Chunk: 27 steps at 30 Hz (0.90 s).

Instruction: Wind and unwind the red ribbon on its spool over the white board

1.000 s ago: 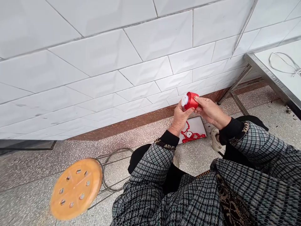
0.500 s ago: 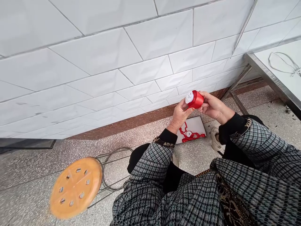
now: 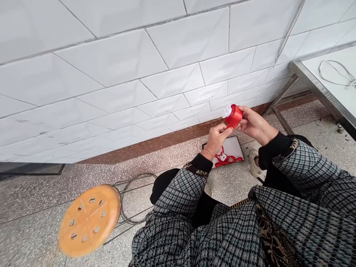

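A spool of red satin ribbon (image 3: 235, 116), with a white printed label on its end, is tilted in front of the wall. My right hand (image 3: 255, 125) grips it from the right side, fingers wrapped behind and below. My left hand (image 3: 217, 139) is closed in a pinch at the spool's lower left, on the red ribbon there; its exact hold is partly hidden. Below the hands, a white tray (image 3: 235, 144) with a dark rim lies on the floor. In it are loops of loose red ribbon (image 3: 230, 159) and a small white disc (image 3: 223, 157), partly covered by my left hand.
An orange round stool (image 3: 90, 222) with metal legs lies on its side at the left. A metal-edged table (image 3: 322, 87) with a thin looped wire (image 3: 335, 72) stands at the right. White tiled wall (image 3: 178, 48) rises ahead. My shoe (image 3: 255, 165) is beside the tray.
My left hand has slid from the spool's labelled end to its lower edge, moving slightly right and down. The spool has shifted a little right and up in my right hand.
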Available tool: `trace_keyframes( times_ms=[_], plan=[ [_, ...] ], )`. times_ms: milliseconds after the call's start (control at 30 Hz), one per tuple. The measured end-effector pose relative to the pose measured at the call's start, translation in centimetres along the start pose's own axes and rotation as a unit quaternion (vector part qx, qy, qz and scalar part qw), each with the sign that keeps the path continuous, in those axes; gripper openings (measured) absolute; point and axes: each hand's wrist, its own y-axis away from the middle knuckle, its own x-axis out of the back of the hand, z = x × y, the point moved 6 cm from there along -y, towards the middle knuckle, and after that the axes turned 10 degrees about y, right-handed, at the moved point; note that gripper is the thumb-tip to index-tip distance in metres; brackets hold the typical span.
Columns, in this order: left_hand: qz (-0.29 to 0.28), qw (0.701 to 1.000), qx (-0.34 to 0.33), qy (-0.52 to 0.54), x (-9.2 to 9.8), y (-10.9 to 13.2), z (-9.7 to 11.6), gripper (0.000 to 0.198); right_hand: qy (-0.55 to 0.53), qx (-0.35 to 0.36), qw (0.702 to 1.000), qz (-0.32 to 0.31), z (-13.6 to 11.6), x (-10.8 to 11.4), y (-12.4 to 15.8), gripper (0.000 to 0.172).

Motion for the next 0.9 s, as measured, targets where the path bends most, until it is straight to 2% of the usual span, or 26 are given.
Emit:
trace_keyframes(
  times_ms=[133,200,267,300,367,433,533,700,800,900],
  plan=[
    [0.018,0.999,-0.009,-0.048,1.2,-0.7,-0.3,0.046,0.000,-0.043,0.999,-0.003,0.3,0.2,0.0,0.013],
    [0.045,0.997,-0.018,-0.058,1.9,-1.0,-0.6,0.044,-0.005,-0.070,0.997,-0.018,0.4,0.2,0.2,0.013],
    [0.062,0.997,-0.032,-0.040,2.4,-1.3,-0.7,0.053,-0.006,-0.086,0.996,-0.036,0.3,0.1,0.4,0.012],
    [0.055,0.997,-0.038,-0.027,2.4,-1.5,-0.7,0.064,-0.004,-0.093,0.995,-0.045,0.2,0.0,0.5,0.012],
    [0.005,0.999,-0.039,-0.009,2.0,-1.7,-0.7,0.088,0.007,-0.111,0.992,-0.060,0.2,-0.1,0.8,0.012],
    [-0.052,0.998,-0.032,-0.007,1.6,-1.8,-0.5,0.100,0.020,-0.129,0.989,-0.067,0.2,-0.2,1.1,0.012],
    [-0.085,0.996,-0.038,-0.003,1.4,-1.7,-0.1,0.101,0.032,-0.146,0.986,-0.072,0.4,-0.3,1.3,0.013],
    [-0.076,0.995,-0.066,-0.001,1.4,-1.6,0.4,0.094,0.038,-0.142,0.985,-0.084,0.9,-0.2,1.2,0.020],
    [-0.085,0.994,-0.063,-0.031,1.2,-1.6,0.7,0.091,0.051,-0.139,0.983,-0.104,1.0,-0.2,1.1,0.022],
    [-0.070,0.995,-0.057,-0.040,1.3,-1.7,0.8,0.092,0.052,-0.139,0.982,-0.117,1.1,-0.3,1.2,0.025]
  ],
)
